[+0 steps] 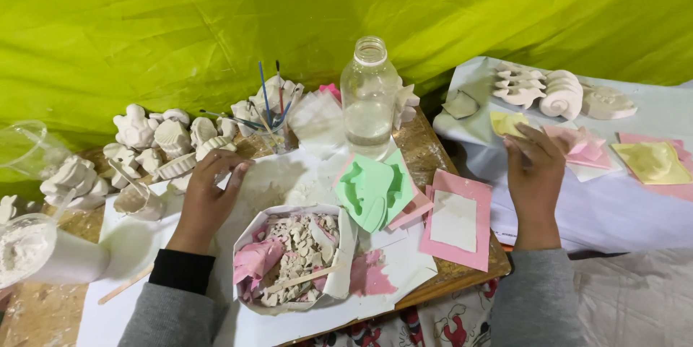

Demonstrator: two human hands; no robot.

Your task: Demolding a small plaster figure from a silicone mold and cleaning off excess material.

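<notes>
My left hand (207, 195) rests flat on the white paper (289, 181), fingers slightly apart, holding nothing, next to a pile of white plaster figures (166, 141). My right hand (534, 166) reaches onto the side table covered in white cloth (621, 206); its fingers touch a yellow mould (507, 124) there, and I cannot tell if they grip it. Pink moulds (581, 146) lie just beside that hand. Between my arms stands a white paper bowl (294, 257) filled with broken plaster pieces, pink scraps and a wooden stick.
A clear plastic bottle (369, 98) stands behind green moulds (374, 188). A pink mould with white filling (456, 220) lies at the table edge. Brushes in a cup (273, 127), a cup of white powder (25, 249), plaster shells (548, 90) and yellow-green tarp (346, 15) behind.
</notes>
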